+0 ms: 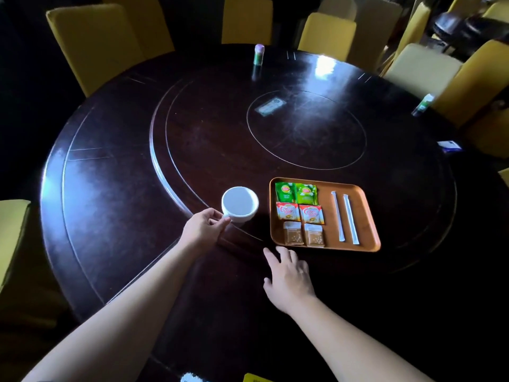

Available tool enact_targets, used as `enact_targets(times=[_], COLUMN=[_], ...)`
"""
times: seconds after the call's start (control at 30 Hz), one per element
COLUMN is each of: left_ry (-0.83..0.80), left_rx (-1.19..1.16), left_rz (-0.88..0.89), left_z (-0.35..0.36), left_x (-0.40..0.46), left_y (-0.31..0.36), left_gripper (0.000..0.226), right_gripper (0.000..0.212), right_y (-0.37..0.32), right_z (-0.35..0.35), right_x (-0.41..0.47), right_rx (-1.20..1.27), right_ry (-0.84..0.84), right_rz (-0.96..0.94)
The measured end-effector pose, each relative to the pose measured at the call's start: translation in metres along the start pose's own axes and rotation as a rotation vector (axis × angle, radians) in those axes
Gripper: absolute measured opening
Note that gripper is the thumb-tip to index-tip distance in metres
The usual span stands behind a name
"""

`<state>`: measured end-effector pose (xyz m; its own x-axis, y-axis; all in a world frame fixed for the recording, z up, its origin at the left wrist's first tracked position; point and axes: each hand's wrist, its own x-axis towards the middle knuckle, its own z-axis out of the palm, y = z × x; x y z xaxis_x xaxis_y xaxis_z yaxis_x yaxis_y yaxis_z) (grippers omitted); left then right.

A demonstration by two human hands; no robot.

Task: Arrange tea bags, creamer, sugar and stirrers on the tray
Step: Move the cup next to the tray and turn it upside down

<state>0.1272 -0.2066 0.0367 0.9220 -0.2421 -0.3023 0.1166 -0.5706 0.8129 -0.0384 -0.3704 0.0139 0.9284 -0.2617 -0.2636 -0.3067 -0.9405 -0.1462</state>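
Observation:
An orange-brown tray [369, 216] lies on the dark round table. On it sit two green tea bags [296, 192], two red-and-white creamer sachets [300, 213], two brown sugar sachets [303, 233] and two wrapped white stirrers [345, 216] on the right side. Left of the tray stands an empty white cup [239, 203]. My left hand [205, 226] pinches the cup's handle. My right hand [289, 277] lies flat on the table just below the tray's near-left corner, fingers spread, holding nothing.
The table has a raised turntable ring [157, 166] and a small card [270, 106] at its centre. A purple-capped bottle [259, 54] stands at the far edge, a green-white tube [422, 104] and a blue card [449, 146] at the right. Yellow chairs [93, 42] surround the table.

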Motion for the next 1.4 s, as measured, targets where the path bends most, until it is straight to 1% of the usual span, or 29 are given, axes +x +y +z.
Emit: enact_targets(times=[0.27,0.4,0.43,0.53,0.57,0.67,0.7,0.8,0.93,1.03,1.13,1.4], left_ry=[-0.034,-0.036,-0.034,-0.015,-0.006,0.010,0.029,0.115,0.167,0.204,0.186,0.046], left_rx=[0.091,0.097,0.122,0.307,0.341,0.423,0.448,0.498,0.564,0.564,0.536,0.548], left_rz=[0.038,0.042,0.054,0.124,0.139,0.175,0.205,0.264,0.208,0.161,0.141,0.265], left_z=[0.022,0.023,0.023,0.018,0.016,0.017,0.019,0.030,0.047,0.056,0.058,0.048], left_x=[0.015,0.019,0.019,0.020,0.021,0.024,0.024,0.022,0.024,0.028,0.034,0.049], left_y=[0.007,0.006,0.006,0.009,0.011,0.019,0.024,0.042,0.060,0.068,0.070,0.068], left_gripper=[0.024,0.021,0.021,0.023,0.028,0.069,0.078,0.092,0.106,0.104,0.099,0.093], right_gripper=[0.070,0.070,0.070,0.070,0.071,0.071,0.072,0.073,0.076,0.077,0.076,0.076], right_y=[-0.001,0.000,0.000,-0.001,-0.001,-0.001,-0.001,-0.001,0.001,0.002,0.002,0.002], right_z=[0.004,0.006,0.006,0.006,0.006,0.007,0.008,0.009,0.011,0.010,0.009,0.011], right_x=[0.002,0.003,0.003,0.004,0.004,0.004,0.004,0.003,0.001,0.001,0.001,0.002], right_rx=[0.011,0.009,0.007,0.004,-0.003,-0.037,-0.043,-0.057,-0.064,-0.049,-0.038,-0.029], right_ry=[0.001,0.003,0.005,0.009,0.008,0.013,0.013,0.021,0.045,0.057,0.053,0.063], right_rz=[0.008,0.003,0.003,0.007,0.004,-0.013,-0.016,-0.017,-0.028,-0.041,-0.044,-0.040])
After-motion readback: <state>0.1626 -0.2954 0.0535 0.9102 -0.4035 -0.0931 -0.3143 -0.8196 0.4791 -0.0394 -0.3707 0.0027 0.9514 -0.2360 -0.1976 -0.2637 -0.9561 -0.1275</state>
